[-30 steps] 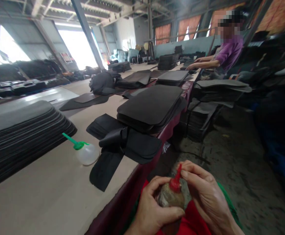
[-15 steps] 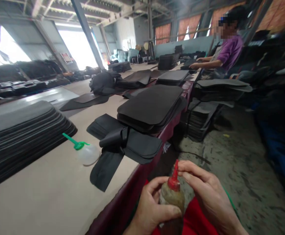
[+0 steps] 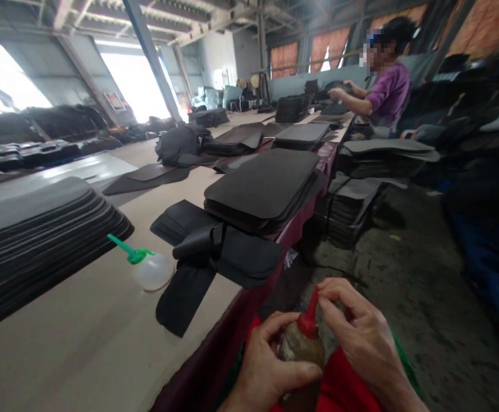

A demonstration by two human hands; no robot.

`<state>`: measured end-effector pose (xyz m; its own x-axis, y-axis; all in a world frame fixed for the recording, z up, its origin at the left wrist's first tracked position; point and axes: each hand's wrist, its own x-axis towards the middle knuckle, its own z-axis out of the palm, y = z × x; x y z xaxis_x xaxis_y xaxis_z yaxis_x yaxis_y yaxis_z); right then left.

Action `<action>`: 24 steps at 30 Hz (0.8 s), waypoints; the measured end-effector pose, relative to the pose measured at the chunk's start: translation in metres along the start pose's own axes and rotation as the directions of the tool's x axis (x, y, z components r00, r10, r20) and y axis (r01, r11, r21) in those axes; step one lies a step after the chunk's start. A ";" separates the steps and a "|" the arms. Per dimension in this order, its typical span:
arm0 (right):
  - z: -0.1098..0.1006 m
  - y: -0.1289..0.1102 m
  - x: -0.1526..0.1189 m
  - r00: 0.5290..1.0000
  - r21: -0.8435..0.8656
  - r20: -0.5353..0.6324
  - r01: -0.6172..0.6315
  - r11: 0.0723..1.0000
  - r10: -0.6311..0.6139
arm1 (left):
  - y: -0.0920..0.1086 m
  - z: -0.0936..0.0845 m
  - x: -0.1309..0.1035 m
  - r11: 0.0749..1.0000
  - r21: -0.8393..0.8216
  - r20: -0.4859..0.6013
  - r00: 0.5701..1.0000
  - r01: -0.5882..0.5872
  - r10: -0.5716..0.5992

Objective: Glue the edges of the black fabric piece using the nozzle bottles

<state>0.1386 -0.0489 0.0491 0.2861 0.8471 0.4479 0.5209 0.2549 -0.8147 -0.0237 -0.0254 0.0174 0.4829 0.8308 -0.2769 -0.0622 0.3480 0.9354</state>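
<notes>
Bottle (image 3: 307,347) already wears its red nozzle (image 3: 309,321), left hand (image 3: 266,361) gripping it, right hand (image 3: 359,332) pinching the nozzle; remaining work unclear.

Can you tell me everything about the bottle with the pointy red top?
The bottle has a rounded, brownish, grimy body with pale, smudgy patches, and looks like plastic. On top is a red nozzle that narrows to a thin tip. It stands roughly upright beside the table, in front of red cloth. The left hand wraps around its body, and the right hand has its fingertips at the nozzle's tip. Its bottom can't be seen.
</notes>
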 end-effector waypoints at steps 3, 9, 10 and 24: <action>0.004 0.000 -0.001 0.986 -0.132 -0.077 0.140 0.981 -0.151 | -0.002 -0.001 0.000 0.997 -0.075 0.040 0.998 -0.035 0.038; 0.010 -0.001 0.000 0.926 -0.371 -0.140 0.279 0.886 -0.350 | -0.005 -0.002 0.000 0.981 -0.193 0.104 0.993 -0.030 0.050; 0.010 -0.001 0.001 0.918 -0.400 -0.136 0.294 0.868 -0.373 | -0.006 -0.002 0.000 0.980 -0.200 0.106 0.994 -0.017 0.039; 0.012 -0.011 0.005 0.950 0.177 -0.067 -0.290 0.940 0.306 | -0.029 0.011 0.005 0.958 -0.249 -0.008 0.989 -0.142 0.144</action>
<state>0.1249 -0.0423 0.0558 0.4851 0.8511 0.2009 0.2647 0.0760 -0.9613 -0.0100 -0.0359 -0.0092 0.4617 0.8758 -0.1407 -0.3456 0.3237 0.8808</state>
